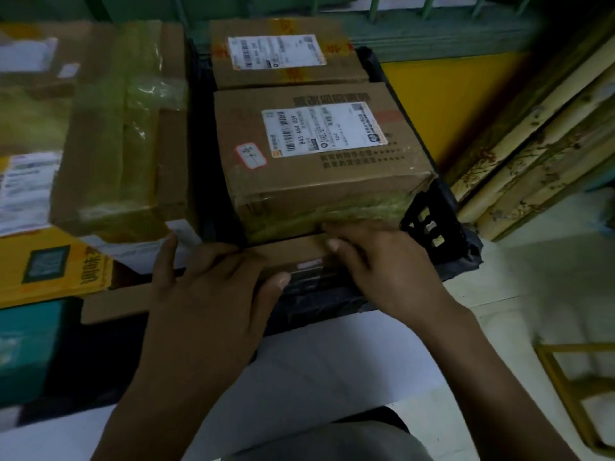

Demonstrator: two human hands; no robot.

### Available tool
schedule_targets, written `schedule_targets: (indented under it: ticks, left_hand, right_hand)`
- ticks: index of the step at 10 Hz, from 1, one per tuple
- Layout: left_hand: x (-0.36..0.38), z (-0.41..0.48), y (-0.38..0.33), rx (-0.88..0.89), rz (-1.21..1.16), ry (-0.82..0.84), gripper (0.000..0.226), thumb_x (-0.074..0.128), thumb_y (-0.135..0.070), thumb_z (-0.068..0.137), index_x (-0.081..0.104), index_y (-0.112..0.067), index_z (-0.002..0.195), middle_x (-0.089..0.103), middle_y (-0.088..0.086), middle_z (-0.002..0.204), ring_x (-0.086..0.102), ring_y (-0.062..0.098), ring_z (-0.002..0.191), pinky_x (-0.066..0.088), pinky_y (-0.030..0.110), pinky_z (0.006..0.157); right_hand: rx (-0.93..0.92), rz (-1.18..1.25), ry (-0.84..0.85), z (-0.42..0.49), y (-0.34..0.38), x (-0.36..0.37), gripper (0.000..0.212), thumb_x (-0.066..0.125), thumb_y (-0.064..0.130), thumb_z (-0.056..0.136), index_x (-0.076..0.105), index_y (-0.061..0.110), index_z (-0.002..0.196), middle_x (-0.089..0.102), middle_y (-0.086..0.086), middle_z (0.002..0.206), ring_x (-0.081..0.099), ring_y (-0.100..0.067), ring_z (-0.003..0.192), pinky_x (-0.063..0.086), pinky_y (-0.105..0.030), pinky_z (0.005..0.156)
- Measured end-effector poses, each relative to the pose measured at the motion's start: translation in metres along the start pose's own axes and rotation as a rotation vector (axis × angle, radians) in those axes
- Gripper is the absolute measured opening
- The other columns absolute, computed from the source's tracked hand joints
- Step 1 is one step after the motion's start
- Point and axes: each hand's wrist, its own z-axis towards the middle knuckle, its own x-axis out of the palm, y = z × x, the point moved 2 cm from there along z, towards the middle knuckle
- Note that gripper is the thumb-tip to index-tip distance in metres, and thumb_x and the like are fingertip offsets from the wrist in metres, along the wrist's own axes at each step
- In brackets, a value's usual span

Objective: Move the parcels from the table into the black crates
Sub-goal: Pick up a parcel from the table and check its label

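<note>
A black crate point(432, 224) in the middle holds two brown labelled parcels: a large one point(319, 161) in front and a smaller one point(283, 54) behind it. At the crate's near end lies a small flat cardboard parcel point(293, 252). My left hand point(213, 291) grips its left side, thumb along the front edge. My right hand point(386, 264) holds its right side, fingers curled over the top against the large parcel's front face.
To the left is a pile of other parcels: a big taped brown box point(123, 128), a yellow box point(50, 264), a teal one point(30, 341). Rolled patterned sheets point(532, 144) lean at the right. A yellow frame point(572, 387) stands on the pale floor.
</note>
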Motion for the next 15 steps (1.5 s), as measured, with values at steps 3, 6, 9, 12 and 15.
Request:
schedule_targets:
  ticks: [3, 6, 9, 12, 15]
  left_hand:
    - [0.017, 0.006, 0.002, -0.056, -0.030, 0.068, 0.045, 0.034, -0.037, 0.096, 0.071, -0.013, 0.097, 0.073, 0.007, 0.098, 0.066, 0.028, 0.104, 0.017, 0.053, 0.112]
    - [0.025, 0.020, -0.010, -0.049, 0.050, 0.175, 0.041, 0.036, -0.040, 0.090, 0.074, -0.024, 0.086, 0.074, -0.004, 0.087, 0.069, 0.021, 0.084, 0.019, 0.048, 0.112]
    - [0.019, 0.016, -0.008, -0.048, -0.112, 0.103, 0.034, 0.042, -0.042, 0.091, 0.069, -0.024, 0.098, 0.071, -0.005, 0.091, 0.065, 0.017, 0.088, 0.019, 0.043, 0.115]
    - [0.007, 0.035, -0.091, 0.250, -0.462, 0.023, 0.041, 0.044, -0.045, 0.093, 0.066, -0.020, 0.116, 0.065, -0.006, 0.117, 0.056, 0.021, 0.111, 0.042, 0.040, 0.099]
    - [0.038, -0.032, -0.287, 0.469, -1.099, 0.607, 0.051, 0.037, -0.061, 0.085, 0.049, -0.041, 0.129, 0.052, -0.028, 0.130, 0.045, -0.012, 0.122, 0.042, 0.017, 0.100]
  right_hand:
    - [0.142, -0.144, 0.108, 0.008, -0.033, -0.021, 0.032, 0.047, 0.046, 0.095, 0.071, 0.027, 0.106, 0.071, -0.005, 0.087, 0.065, -0.028, 0.082, 0.053, -0.038, 0.070]
    - [-0.036, -0.090, 0.212, 0.007, -0.004, 0.008, 0.022, 0.047, 0.019, 0.096, 0.068, 0.015, 0.101, 0.062, 0.002, 0.118, 0.062, -0.020, 0.095, 0.045, -0.030, 0.069]
    - [0.035, 0.015, -0.070, -0.016, 0.000, 0.002, 0.033, 0.044, 0.033, 0.091, 0.065, 0.023, 0.115, 0.069, -0.001, 0.112, 0.066, -0.026, 0.097, 0.055, -0.039, 0.073]
    - [0.371, 0.141, -0.489, -0.138, -0.026, -0.023, 0.027, 0.056, 0.029, 0.092, 0.068, 0.020, 0.113, 0.070, 0.006, 0.108, 0.064, -0.013, 0.098, 0.052, -0.027, 0.078]
    - [0.730, 0.201, -0.859, -0.319, -0.087, -0.079, 0.041, 0.056, 0.043, 0.090, 0.055, 0.030, 0.129, 0.048, 0.008, 0.141, 0.040, -0.003, 0.133, 0.031, -0.009, 0.102]
